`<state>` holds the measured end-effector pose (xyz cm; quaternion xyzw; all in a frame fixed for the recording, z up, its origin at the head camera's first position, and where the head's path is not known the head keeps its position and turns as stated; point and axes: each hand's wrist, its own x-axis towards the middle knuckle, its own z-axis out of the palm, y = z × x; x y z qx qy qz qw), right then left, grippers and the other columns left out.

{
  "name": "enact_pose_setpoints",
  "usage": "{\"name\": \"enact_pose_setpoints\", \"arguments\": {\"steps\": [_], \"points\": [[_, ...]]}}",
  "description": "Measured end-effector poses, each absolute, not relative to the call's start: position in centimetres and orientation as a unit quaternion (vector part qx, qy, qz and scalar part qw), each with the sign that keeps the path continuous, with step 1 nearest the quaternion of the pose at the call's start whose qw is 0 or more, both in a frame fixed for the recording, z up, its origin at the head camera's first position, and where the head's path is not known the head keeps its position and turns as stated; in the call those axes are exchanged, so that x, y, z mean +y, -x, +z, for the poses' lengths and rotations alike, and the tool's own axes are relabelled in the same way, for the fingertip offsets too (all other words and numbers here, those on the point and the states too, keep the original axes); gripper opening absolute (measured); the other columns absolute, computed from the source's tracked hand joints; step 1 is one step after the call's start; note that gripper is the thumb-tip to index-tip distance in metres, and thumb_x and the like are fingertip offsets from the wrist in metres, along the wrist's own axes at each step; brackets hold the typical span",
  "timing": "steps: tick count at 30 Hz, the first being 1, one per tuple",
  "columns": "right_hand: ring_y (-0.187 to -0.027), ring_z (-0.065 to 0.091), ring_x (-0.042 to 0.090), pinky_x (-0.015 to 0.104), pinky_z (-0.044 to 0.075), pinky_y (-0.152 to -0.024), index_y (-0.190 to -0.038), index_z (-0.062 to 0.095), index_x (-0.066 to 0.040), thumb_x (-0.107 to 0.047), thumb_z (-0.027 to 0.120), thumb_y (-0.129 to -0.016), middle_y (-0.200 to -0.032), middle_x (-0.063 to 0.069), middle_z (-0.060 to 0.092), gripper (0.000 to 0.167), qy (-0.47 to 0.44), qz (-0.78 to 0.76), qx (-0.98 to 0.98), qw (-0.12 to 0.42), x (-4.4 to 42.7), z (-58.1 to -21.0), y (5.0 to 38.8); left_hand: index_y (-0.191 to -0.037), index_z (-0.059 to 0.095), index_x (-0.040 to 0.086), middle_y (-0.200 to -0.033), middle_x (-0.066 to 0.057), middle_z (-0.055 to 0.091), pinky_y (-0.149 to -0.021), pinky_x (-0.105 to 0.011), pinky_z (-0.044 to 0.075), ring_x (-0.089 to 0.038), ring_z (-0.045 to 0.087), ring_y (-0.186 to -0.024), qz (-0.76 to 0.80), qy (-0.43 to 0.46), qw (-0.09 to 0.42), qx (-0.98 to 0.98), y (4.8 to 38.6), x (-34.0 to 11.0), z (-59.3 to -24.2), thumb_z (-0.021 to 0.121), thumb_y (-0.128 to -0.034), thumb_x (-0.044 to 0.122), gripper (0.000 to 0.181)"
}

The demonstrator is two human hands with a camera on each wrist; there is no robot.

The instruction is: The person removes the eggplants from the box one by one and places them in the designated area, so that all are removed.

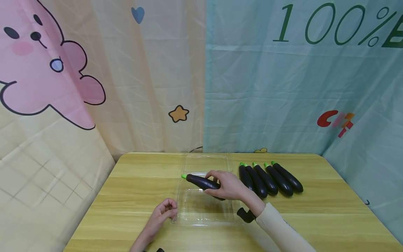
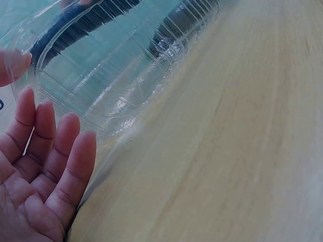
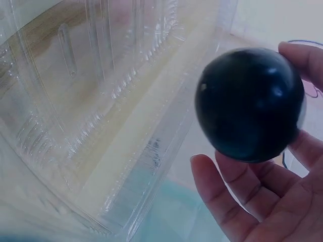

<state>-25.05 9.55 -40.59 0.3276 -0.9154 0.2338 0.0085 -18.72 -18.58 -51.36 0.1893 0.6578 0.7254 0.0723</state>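
My right hand [image 1: 228,185] grips a dark purple eggplant [image 1: 201,182] over the clear plastic clamshell container [image 1: 204,222]. The green stem end points left in the head view. The right wrist view shows the eggplant's round, glossy end [image 3: 250,106], with my fingers and thumb around it. At the container's near left corner, my left hand [image 1: 162,215] holds the rim between thumb and fingers. In the left wrist view the thumb [image 2: 15,65] lies against the clear wall [image 2: 86,96], and the fingertips are close beside it. Dark shapes show through the plastic there.
Several more eggplants [image 1: 270,180] lie side by side on the wooden table [image 1: 138,189], right of the container, stems toward the back. The container's lid [image 1: 206,162] lies open toward the table's back edge. Printed curtains [image 1: 157,77] hang behind and at both sides.
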Motion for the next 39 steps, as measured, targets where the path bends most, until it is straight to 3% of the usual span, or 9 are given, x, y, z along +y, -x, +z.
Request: {"name": "enact_pose_setpoints", "arguments": {"steps": [39], "points": [[-0.058, 0.050, 0.012, 0.027, 0.044, -0.048, -0.114, 0.060, -0.022, -0.050, 0.068, -0.082, -0.077, -0.009, 0.054, 0.044, -0.254, 0.336, -0.902, 0.092, 11.6, -40.1, 24.9, -0.100, 0.044, -0.015, -0.084, -0.003, 0.051, -0.066, -0.022, 0.045, -0.010, 0.051, -0.072, 0.726, -0.171, 0.069, 0.663, 18.8, -18.5, -51.5, 0.053, -0.0915, 0.002, 0.022]]}}
